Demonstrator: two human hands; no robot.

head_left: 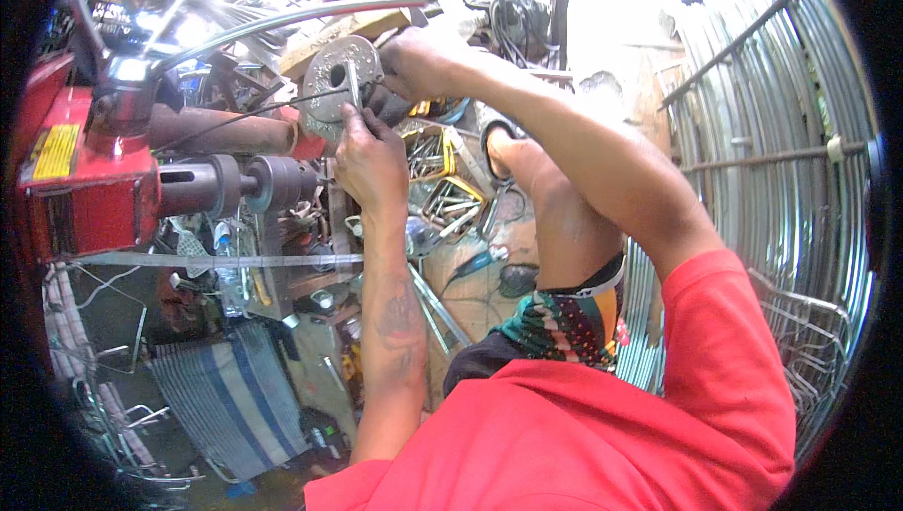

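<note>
A round grey metal disc (320,116) with a hole through its middle and a rough, speckled face stands upright in front of me, beside the red machine. My left hand (372,163) pinches a thin metal rod (353,81), which points up across the disc's face next to the hole. At the disc's right edge, the fingers of my right hand (414,64) are curled round it. A dark part (388,105) shows behind the disc, below that hand; its shape is partly hidden.
The red machine (94,191) with its steel spindle (212,187) fills the left. A curved metal tube (292,20) arches above the disc. Yellow-edged trays (456,196) hold metal pieces. Long metal bars (790,135) line the right. A striped seat (230,398) stands lower left.
</note>
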